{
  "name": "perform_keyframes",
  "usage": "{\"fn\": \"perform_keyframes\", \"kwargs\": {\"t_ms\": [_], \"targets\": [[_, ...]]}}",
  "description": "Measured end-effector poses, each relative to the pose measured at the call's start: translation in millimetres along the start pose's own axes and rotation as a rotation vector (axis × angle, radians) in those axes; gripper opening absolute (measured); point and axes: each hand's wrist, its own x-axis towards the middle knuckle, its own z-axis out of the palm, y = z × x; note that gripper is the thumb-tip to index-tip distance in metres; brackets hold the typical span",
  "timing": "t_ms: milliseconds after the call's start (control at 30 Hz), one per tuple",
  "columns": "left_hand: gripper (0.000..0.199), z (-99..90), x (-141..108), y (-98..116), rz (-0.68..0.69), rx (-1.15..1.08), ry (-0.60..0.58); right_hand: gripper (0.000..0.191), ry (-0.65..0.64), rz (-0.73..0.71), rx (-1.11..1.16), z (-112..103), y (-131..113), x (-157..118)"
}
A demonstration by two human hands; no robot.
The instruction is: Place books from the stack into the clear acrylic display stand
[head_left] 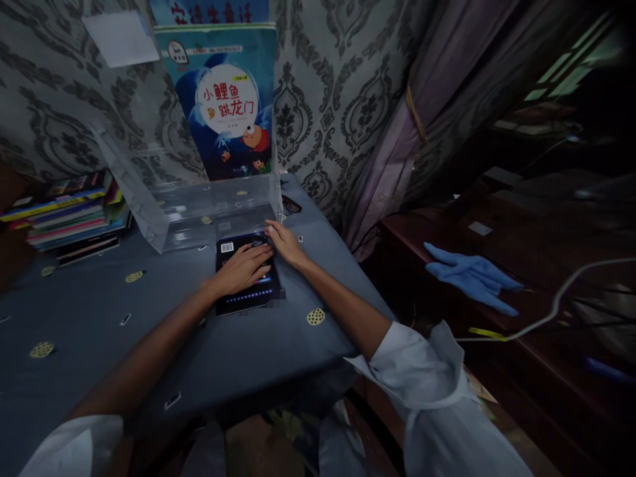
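Note:
A dark book (238, 301) with a white barcode label lies flat on the blue-grey tablecloth, in front of a clear plastic book stand (221, 192). My left hand (247, 266) rests on its cover with the fingers stretched out. At the book's upper right corner is my right hand (284, 242), its fingers extended close to the stand's front edge; whether they touch the book or the stand I cannot tell. A blue picture book (233, 99) with a fish on its cover stands upright in the stand, and part of another book (213, 12) shows above it.
Stacked books (74, 212) stand at the table's left. Dark glasses (291, 204) lie right of the stand. Patterned wallpaper and a tied purple curtain (392, 146) are behind. A blue glove (470, 275) and a white cable (561, 298) lie on dark furniture at right.

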Motion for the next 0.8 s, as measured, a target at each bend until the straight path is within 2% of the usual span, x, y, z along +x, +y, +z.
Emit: {"fn": "perform_keyframes", "kwargs": {"t_ms": [233, 367, 600, 800], "targets": [[0.051, 4.2, -26, 28, 0.069, -0.038, -0.036, 0.043, -0.026, -0.051, -0.157, -1, -7, -3], [0.053, 6.2, -40, 41, 0.115, -0.083, -0.026, 0.039, -0.088, -0.102, -0.297, 0, -12, -7], [0.068, 8.8, -56, 55, 0.158, -0.119, -0.030, 0.033, -0.214, -0.184, -0.535, 5, -19, -17], [0.077, 6.8, -65, 65, 0.166, -0.119, -0.056, 0.035, -0.231, -0.229, -0.586, 7, -21, -29]]}}
